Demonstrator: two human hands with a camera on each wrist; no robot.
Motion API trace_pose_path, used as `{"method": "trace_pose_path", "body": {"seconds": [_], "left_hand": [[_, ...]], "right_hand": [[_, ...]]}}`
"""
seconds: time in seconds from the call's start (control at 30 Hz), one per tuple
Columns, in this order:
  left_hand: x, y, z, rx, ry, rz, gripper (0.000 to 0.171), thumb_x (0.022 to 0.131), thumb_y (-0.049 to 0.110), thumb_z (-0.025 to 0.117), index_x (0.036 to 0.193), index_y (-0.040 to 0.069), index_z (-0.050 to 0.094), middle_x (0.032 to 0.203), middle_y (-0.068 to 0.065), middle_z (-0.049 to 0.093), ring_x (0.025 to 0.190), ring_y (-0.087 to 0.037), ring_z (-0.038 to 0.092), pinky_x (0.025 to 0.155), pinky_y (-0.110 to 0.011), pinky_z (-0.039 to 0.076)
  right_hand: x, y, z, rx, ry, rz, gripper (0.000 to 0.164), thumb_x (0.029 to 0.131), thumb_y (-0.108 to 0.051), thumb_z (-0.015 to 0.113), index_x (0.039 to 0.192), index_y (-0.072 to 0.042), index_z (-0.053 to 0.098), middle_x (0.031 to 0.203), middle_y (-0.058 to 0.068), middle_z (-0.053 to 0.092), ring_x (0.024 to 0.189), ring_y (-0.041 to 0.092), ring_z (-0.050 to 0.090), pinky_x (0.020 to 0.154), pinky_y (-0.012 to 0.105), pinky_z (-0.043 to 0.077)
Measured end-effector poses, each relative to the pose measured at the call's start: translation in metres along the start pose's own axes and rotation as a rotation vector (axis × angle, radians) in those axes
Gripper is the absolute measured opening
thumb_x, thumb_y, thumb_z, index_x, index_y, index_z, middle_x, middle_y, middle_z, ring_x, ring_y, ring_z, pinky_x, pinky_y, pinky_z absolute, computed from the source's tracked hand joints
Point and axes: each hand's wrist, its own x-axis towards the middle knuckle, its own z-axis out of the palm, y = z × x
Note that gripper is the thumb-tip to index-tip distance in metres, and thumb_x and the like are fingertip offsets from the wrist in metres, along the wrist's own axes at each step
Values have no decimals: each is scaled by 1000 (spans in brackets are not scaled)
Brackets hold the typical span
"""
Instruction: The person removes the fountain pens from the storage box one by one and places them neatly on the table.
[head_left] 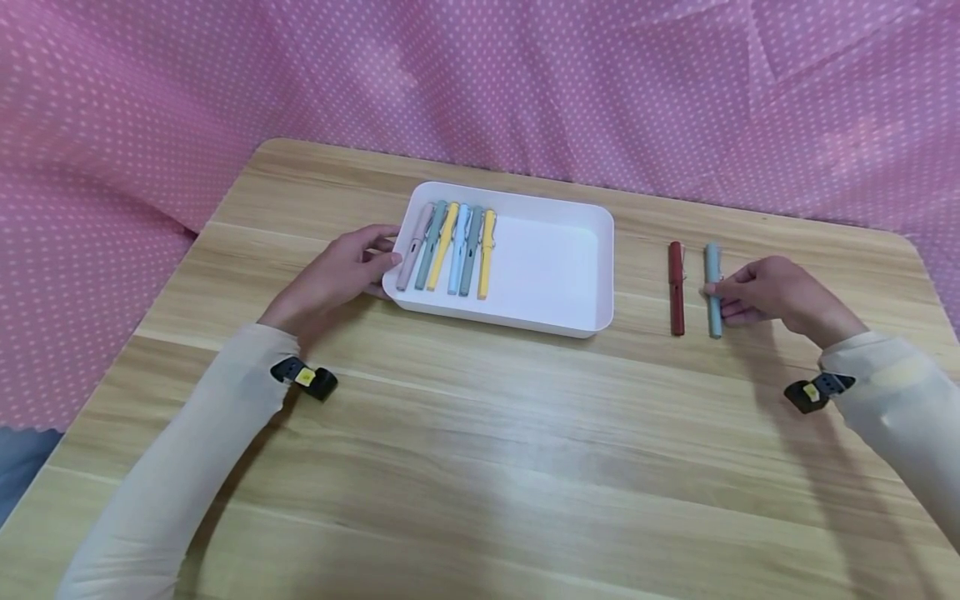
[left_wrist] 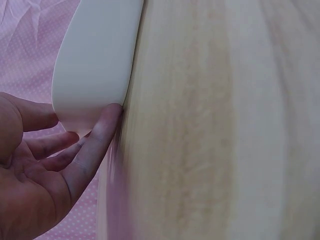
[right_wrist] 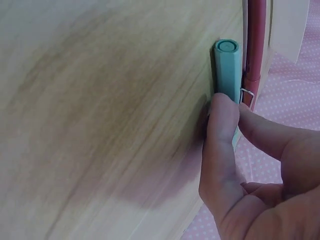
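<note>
At its left end, the white tray [head_left: 555, 258] is held by my left hand [head_left: 347, 271], thumb at the rim and fingers against the outer wall. The left wrist view shows the fingers [left_wrist: 95, 145] reaching down that wall near the tabletop. Off to the right, my right hand [head_left: 776, 296] pinches a light teal pen [head_left: 713, 308] between thumb and fingers. This pen lies roughly upright in the head view, its blunt end [right_wrist: 227, 46] facing the right wrist camera. Just left of it lies a dark red pen [head_left: 677, 292] with a metal clip, untouched.
Several pens stand side by side in the tray's left part, among them a mauve pen [head_left: 412, 254] and a yellow pen [head_left: 487, 258]. The tray's right part shows bare white floor. A pink dotted cloth [head_left: 525, 92] hangs behind the wooden table [head_left: 480, 450].
</note>
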Motion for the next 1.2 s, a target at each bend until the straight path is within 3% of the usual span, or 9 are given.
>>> {"method": "trace_pose_path", "body": {"seconds": [0.37, 0.7, 0.87, 0.97, 1.1, 1.2], "left_hand": [[-1, 0, 0, -11, 0, 6, 51, 101, 29, 46, 148, 18, 31, 127, -7, 47, 109, -22, 52, 81, -31, 57], [0, 0, 1, -2, 2, -2, 51, 101, 29, 46, 148, 19, 31, 128, -6, 46, 110, -21, 51, 82, -31, 56], [0, 0, 1, -21, -1, -11, 52, 101, 27, 47, 149, 19, 30, 128, -7, 46, 110, -22, 52, 80, -30, 57], [1, -1, 0, -26, -2, -5, 52, 100, 27, 47, 149, 18, 30, 128, -7, 46, 110, -22, 52, 80, -30, 57], [1, -2, 0, -18, -2, 10, 53, 100, 28, 47, 149, 18, 29, 128, -7, 46, 110, -22, 52, 81, -30, 57], [1, -3, 0, -15, -2, 17, 53, 100, 28, 47, 149, 17, 29, 128, -7, 46, 110, -22, 52, 81, -30, 57]], "right_hand": [[-10, 6, -2, -16, -4, -49, 59, 98, -39, 48, 117, 17, 45, 91, 9, 65, 80, 15, 67, 76, 32, 59], [-18, 22, -15, 21, 43, -78, 65, 98, -40, 48, 130, 15, 35, 102, 6, 63, 86, 8, 63, 82, 33, 57], [-24, 24, -24, 85, 62, -111, 60, 100, -36, 45, 134, 12, 31, 97, -9, 63, 89, 4, 61, 83, 30, 57], [-26, 23, -31, 117, 61, -114, 52, 100, -34, 44, 133, 5, 35, 95, -18, 62, 91, 0, 61, 83, 26, 56], [-29, 16, -39, 167, 70, -128, 38, 98, -35, 48, 123, -7, 43, 97, -18, 63, 93, 0, 62, 82, 24, 56], [-30, 5, -41, 206, 75, -162, 33, 97, -31, 52, 120, -8, 45, 100, -15, 64, 93, 2, 63, 81, 26, 56]]}}
